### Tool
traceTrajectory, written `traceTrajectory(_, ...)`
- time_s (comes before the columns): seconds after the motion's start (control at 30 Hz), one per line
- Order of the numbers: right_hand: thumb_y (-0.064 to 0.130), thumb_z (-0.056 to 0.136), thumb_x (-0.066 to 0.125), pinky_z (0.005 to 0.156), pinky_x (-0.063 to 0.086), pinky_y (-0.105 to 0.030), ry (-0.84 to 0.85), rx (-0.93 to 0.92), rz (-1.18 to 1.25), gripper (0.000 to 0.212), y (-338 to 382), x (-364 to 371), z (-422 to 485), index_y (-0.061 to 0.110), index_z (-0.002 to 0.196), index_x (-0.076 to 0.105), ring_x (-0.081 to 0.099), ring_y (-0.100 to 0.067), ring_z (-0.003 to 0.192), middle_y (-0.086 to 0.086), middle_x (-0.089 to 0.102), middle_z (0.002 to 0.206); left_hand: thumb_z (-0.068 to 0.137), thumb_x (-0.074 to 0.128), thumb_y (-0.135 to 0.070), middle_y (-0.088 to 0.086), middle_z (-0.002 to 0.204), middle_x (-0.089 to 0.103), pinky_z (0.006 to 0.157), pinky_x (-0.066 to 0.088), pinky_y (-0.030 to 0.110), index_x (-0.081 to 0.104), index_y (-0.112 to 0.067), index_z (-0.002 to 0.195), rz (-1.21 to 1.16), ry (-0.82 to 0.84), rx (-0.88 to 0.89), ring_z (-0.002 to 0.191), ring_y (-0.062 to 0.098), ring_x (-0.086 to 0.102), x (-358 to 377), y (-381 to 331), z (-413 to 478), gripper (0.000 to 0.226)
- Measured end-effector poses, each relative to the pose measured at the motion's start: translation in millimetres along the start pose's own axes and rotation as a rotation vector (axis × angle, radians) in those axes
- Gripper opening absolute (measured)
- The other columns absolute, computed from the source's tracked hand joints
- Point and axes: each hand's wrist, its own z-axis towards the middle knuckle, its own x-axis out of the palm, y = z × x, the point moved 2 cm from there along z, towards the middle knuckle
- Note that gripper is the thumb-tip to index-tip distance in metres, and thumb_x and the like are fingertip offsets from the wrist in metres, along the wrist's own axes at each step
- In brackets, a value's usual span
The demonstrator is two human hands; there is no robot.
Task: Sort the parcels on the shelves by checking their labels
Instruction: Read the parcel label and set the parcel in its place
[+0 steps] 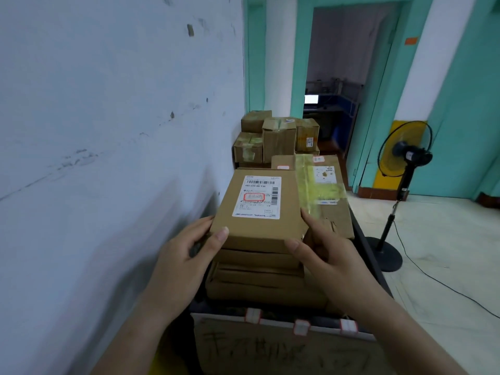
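The head view, the only one, looks down a shelf running along a white wall. A flat brown box sits on top of a stack of similar flat parcels at the near end. Its white label faces up, with barcodes and a red-outlined stamp. The left hand grips the near-left corner, thumb on the top face and fingers curled round the side. The right hand grips the near-right corner the same way, with its forefinger lying along the right edge. A taped parcel lies just beside the box on the right, and more boxes are piled at the far end. A fan stands on the floor well apart. The step in hand looks like reading this label. To do it well, keep both thumbs off the print and tip the near edge up towards the eyes. Hold the box level enough that the stack below is not dragged. The small print is too blurred to read from here, so the box probably needs bringing closer.
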Motion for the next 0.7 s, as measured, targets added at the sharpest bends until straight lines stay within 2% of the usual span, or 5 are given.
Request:
traceTrajectory(0.07,0.055,0.082,0.054,0.075,0.052,-0.010,-0.075,-0.041,0.003,0.060,0.8,-1.4,-4.1,0.066,0.132,0.022,0.064,0.006,0.087,0.036,0.065,0.088,0.092,0.056,-0.063,-0.029,0.132,0.063,0.097,0.049,0.016,0.058,-0.041,0.138,-0.007,-0.038,-0.010,0.123,-0.009,0.056,0.9,6.2,-3.9,0.050)
traceTrajectory(0.13,0.050,0.086,0.056,0.060,0.049,-0.016,-0.223,-0.132,-0.012,0.061,-5.3,-6.0,-12.7,0.049,0.144,0.033,0.061,-0.008,0.066,0.010,0.063,0.076,0.088,0.057,-0.065,-0.027,0.137,0.059,0.101,0.046,0.024,0.053,-0.042,0.141,-0.017,-0.122,-0.017,0.127,-0.008,0.054,0.3,14.4,-12.3,0.058)
traceTrajectory(0.27,0.035,0.098,0.054,0.046,0.034,-0.012,-0.349,-0.363,-0.001,0.021,-13.2,-0.7,-38.2,0.030,0.115,0.065,0.048,-0.004,0.047,0.009,0.053,0.059,0.094,0.063,-0.032,-0.009,0.119,0.071,0.094,0.053,0.024,0.066,-0.029,0.120,-0.077,-0.387,-0.001,0.113,0.009,0.066,1.4,26.6,-53.0,0.026)
traceTrajectory(0.43,0.034,0.094,0.057,0.051,0.048,-0.025,0.029,-0.343,0.128,0.016,-24.8,37.0,-58.2,0.035,0.098,0.073,0.064,-0.010,0.061,0.008,0.069,0.073,0.094,0.058,-0.017,0.003,0.099,0.075,0.084,0.057,0.029,0.072,-0.015,0.104,-0.220,-0.478,-0.239,0.099,0.020,0.071,29.6,41.9,-119.6,0.018)
traceTrajectory(0.7,0.014,0.100,0.060,0.054,0.038,-0.026,0.756,0.118,0.396,0.018,-105.9,95.7,-89.4,0.020,0.093,0.075,0.050,-0.013,0.056,-0.002,0.054,0.060,0.084,0.061,-0.015,0.020,0.088,0.074,0.074,0.054,0.034,0.077,-0.009,0.089,-0.431,-0.834,-0.613,0.082,0.029,0.069,97.7,45.2,-222.7,0.019)
